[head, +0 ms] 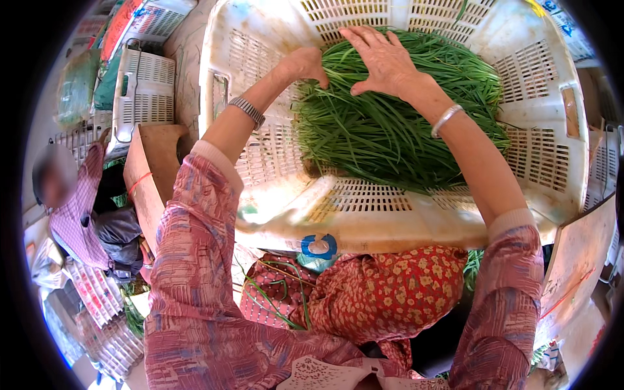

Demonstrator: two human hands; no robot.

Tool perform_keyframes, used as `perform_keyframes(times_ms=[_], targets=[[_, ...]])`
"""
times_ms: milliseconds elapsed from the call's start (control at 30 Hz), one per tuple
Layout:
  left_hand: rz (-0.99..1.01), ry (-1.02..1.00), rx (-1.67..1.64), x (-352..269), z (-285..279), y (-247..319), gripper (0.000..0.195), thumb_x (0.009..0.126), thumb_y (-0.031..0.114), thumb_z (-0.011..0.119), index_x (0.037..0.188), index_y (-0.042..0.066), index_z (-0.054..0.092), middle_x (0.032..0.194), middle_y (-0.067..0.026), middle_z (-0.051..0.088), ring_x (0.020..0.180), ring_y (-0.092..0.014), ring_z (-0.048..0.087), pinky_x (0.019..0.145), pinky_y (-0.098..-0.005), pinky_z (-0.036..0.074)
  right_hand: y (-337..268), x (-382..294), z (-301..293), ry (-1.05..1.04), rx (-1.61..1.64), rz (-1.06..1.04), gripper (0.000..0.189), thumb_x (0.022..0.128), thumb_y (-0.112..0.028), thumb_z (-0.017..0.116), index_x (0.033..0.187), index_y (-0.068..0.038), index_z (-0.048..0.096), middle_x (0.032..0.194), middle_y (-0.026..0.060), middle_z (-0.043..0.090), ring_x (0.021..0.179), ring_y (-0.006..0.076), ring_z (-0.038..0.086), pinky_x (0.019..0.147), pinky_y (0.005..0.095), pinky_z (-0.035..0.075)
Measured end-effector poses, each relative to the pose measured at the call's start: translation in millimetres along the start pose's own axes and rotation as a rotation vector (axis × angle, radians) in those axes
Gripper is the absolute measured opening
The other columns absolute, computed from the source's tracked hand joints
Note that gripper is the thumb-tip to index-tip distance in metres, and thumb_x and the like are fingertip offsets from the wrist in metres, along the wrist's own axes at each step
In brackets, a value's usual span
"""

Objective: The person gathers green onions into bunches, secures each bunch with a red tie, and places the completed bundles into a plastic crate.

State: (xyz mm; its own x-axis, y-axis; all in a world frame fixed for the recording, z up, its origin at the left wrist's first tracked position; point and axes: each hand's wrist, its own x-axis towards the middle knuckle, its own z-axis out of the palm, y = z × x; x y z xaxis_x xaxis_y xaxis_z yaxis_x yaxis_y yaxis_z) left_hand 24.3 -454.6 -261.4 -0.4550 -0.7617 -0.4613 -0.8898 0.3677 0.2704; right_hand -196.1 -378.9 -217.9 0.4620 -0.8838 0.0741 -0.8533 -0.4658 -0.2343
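Note:
In front of me stands a large white plastic crate (360,234) with slotted walls, holding a thick layer of long green leafy stalks (390,141) that look like garlic chives. At the left end of the pile, my left hand (304,66) is curled with its fingertips down at the pale ends of the stalks; whether it grips any is hidden. My right hand (382,61) is spread, palm down, over the upper middle of the pile, its fingers apart. A watch band circles the left wrist and a metal bangle the right.
A person (83,214) sits at the left beside another white crate (146,92). Brown boards (146,170) flank me, the right one (575,258) with a red string. A few loose green leaves (273,302) lie on the patterned cloth over my lap.

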Motion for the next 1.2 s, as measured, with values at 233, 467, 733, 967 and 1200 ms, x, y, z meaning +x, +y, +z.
perform_keyframes(times_ms=[233, 467, 733, 967, 1200], targets=[[-0.059, -0.085, -0.286, -3, -19, 54, 0.053, 0.058, 0.018, 0.081, 0.102, -0.006, 0.063, 0.06, -0.01, 0.062, 0.055, -0.017, 0.062, 0.051, -0.0297, 0.05, 14, 8, 43, -0.005, 0.11, -0.085, 0.123, 0.056, -0.05, 0.089, 0.154, -0.027, 0.017, 0.154, 0.0031, 0.031, 0.143, 0.0239, 0.029, 0.117, 0.0559, 0.021], [-0.048, -0.142, -0.721, -5, -39, 70, 0.071, 0.066, 0.015, 0.084, 0.129, -0.003, 0.054, 0.089, -0.0093, 0.066, 0.057, -0.012, 0.056, 0.052, -0.0241, 0.047, 37, 7, 53, 0.132, 0.354, -0.083, 0.1, 0.063, -0.044, 0.086, 0.147, -0.025, 0.034, 0.13, 0.0088, 0.059, 0.123, 0.027, 0.054, 0.115, 0.0554, 0.024], [0.008, 0.009, -0.679, -27, -80, 56, 0.115, 0.063, 0.081, 0.066, 0.141, 0.0, 0.042, 0.127, -0.0252, 0.055, 0.12, -0.033, 0.054, 0.105, -0.0453, 0.042, 83, 10, 43, 0.194, 0.836, 0.124, 0.071, 0.07, -0.04, 0.084, 0.129, -0.01, 0.057, 0.108, 0.009, 0.07, 0.099, 0.0221, 0.066, 0.095, 0.0345, 0.05], [0.107, -0.057, -0.432, -31, -92, 50, 0.138, 0.057, 0.078, 0.075, 0.148, -0.01, 0.017, 0.15, -0.0343, 0.027, 0.142, -0.042, 0.026, 0.117, -0.0515, 0.023, 100, 7, 31, 0.215, 1.015, 0.24, 0.057, 0.07, -0.036, 0.086, 0.115, -0.007, 0.066, 0.108, 0.0067, 0.071, 0.099, 0.0175, 0.064, 0.097, 0.0336, 0.048], [0.229, 0.205, 0.386, -9, 1, 67, 0.1, 0.072, 0.069, 0.071, 0.136, -0.004, 0.044, 0.142, -0.0303, 0.036, 0.14, -0.035, 0.028, 0.113, -0.0454, 0.032, 110, 8, 23, 0.192, 0.955, 0.328, 0.054, 0.076, -0.032, 0.083, 0.118, -0.005, 0.064, 0.107, 0.0043, 0.07, 0.098, 0.0134, 0.063, 0.092, 0.0323, 0.049]])
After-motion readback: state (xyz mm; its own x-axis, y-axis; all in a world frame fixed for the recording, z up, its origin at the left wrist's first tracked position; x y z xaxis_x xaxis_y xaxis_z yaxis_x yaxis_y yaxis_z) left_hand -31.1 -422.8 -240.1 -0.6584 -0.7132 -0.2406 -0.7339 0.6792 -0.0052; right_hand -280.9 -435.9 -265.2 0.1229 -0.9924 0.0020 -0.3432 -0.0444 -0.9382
